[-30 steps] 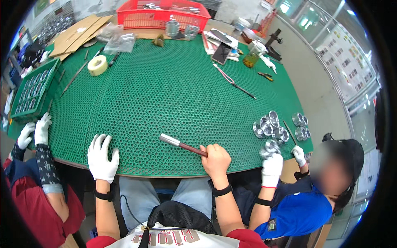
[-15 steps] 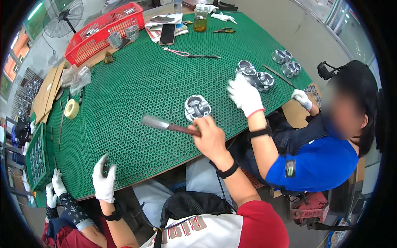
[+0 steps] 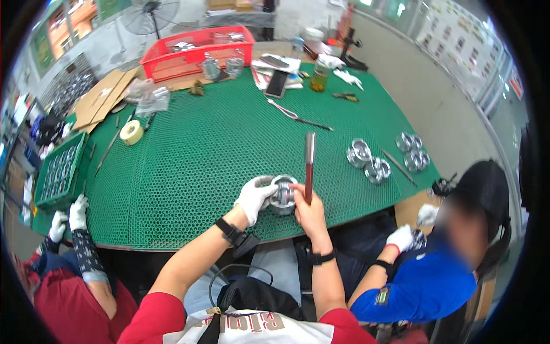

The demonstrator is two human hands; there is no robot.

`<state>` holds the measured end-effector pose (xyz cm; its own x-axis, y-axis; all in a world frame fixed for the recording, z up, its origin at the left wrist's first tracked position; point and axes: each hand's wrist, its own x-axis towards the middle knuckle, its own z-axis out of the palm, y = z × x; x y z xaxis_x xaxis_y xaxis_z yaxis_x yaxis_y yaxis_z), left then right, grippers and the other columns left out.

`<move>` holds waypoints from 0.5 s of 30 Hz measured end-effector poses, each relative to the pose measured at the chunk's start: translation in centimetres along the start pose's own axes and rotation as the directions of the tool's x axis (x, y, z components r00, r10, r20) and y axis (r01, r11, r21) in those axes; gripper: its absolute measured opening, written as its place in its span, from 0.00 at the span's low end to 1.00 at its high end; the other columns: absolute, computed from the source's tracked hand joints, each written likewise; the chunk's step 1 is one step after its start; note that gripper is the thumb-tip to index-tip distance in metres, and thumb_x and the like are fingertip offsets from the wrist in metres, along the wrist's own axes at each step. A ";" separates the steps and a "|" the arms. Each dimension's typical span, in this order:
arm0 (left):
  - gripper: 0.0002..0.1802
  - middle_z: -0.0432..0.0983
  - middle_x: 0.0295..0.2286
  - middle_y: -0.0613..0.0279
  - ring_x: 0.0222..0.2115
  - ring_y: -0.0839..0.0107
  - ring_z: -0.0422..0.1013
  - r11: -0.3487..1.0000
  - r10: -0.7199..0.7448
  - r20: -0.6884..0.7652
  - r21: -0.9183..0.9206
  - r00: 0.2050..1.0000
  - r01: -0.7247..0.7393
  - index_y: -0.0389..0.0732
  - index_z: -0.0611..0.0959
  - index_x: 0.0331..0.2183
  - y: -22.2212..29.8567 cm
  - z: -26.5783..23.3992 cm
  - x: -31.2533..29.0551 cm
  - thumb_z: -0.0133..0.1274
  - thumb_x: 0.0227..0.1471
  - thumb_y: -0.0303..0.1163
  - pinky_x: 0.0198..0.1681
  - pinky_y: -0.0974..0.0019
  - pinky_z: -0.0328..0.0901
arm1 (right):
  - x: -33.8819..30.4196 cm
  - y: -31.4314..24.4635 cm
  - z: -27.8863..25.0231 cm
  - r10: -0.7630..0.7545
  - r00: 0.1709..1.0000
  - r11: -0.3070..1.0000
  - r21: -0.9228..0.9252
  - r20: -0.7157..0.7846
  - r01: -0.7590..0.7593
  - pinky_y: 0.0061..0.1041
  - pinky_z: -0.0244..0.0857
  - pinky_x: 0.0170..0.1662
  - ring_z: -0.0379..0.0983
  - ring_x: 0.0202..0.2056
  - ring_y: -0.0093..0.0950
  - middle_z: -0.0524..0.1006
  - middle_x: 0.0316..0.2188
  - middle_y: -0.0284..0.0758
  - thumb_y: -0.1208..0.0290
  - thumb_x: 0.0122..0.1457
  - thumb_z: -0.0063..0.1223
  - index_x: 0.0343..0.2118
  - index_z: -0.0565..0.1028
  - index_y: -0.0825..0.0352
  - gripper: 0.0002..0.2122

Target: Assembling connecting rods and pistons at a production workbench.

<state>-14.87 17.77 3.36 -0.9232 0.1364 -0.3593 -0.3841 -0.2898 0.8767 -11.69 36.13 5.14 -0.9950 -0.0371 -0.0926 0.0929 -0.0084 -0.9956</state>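
Observation:
A silvery metal piston (image 3: 282,198) is at the near middle of the green mat, its hollow side facing up. My left hand (image 3: 254,200), in a white glove, closes round its left side. Bare and closed, my right hand (image 3: 310,213) grips the brown handle of a scraper-like tool (image 3: 310,163), whose metal blade points away from me. The fingertips of that hand touch the piston's right edge. Whether the piston rests on the mat or is slightly lifted, I cannot tell.
More pistons (image 3: 360,153) stand to the right on the green mat (image 3: 200,143). A co-worker in blue (image 3: 424,286) sits at the right, holding a piston. Another person's gloved hands (image 3: 79,213) are beside a green crate (image 3: 62,172) at left. A red basket (image 3: 197,60) stands behind.
My left hand has come from the left edge to grasp the piston. My right hand has turned the tool from pointing left to pointing away. The co-worker's hand has withdrawn from the pistons.

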 end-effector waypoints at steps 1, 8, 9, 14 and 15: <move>0.22 0.79 0.32 0.68 0.20 0.84 0.67 0.996 -0.020 -0.067 -0.087 0.998 0.014 0.40 0.77 0.51 0.3 -0.2 -1.1 0.61 0.56 0.31 0.21 0.78 0.59 | -1.1 -0.1 0.3 -0.074 0.994 0.994 -0.069 0.076 0.079 0.18 0.64 0.30 0.70 0.26 0.15 0.79 0.33 0.28 0.70 0.68 0.50 0.54 0.76 0.66 0.14; 0.23 0.79 0.41 0.54 0.38 0.69 0.78 0.982 -0.151 -0.088 -0.126 0.985 0.139 0.28 0.73 0.53 5.1 -9.1 -11.3 0.57 0.58 0.25 0.43 0.65 0.76 | -3.9 -1.4 6.4 -0.444 0.622 0.658 -0.236 0.645 0.715 0.33 0.76 0.40 0.82 0.39 0.39 0.82 0.46 0.40 0.75 0.54 0.59 0.65 0.67 0.53 0.33; 0.22 0.79 0.40 0.55 0.36 0.70 0.78 0.988 -0.104 -0.158 -0.131 0.982 0.084 0.29 0.73 0.53 4.9 -10.7 -12.2 0.57 0.58 0.25 0.40 0.66 0.76 | -4.2 -1.8 7.6 -0.498 0.511 0.534 -0.216 0.701 0.817 0.35 0.77 0.37 0.81 0.37 0.41 0.82 0.45 0.39 0.75 0.51 0.61 0.65 0.68 0.51 0.34; 0.23 0.81 0.37 0.62 0.25 0.80 0.74 0.973 0.221 -0.451 0.044 0.865 -0.226 0.34 0.76 0.53 2.5 -17.4 -14.4 0.61 0.58 0.30 0.26 0.77 0.69 | -4.4 -1.0 7.3 -0.565 0.658 0.663 -0.201 0.497 0.721 0.34 0.76 0.37 0.83 0.36 0.37 0.82 0.42 0.41 0.85 0.45 0.57 0.49 0.78 0.65 0.24; 0.23 0.82 0.34 0.63 0.22 0.84 0.70 0.953 0.263 -0.405 0.248 0.876 -0.172 0.34 0.76 0.54 2.3 -18.1 -15.0 0.58 0.60 0.32 0.22 0.80 0.63 | -4.5 -0.8 6.5 -0.537 0.722 0.649 -0.334 0.436 0.684 0.32 0.74 0.34 0.81 0.31 0.36 0.81 0.36 0.40 0.82 0.48 0.62 0.47 0.78 0.66 0.20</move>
<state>-2.21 -2.04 4.99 -0.9159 -0.3399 -0.2137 -0.2038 -0.0649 0.9769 -7.08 29.80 6.38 -0.7528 -0.4577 0.4731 -0.6322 0.3028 -0.7132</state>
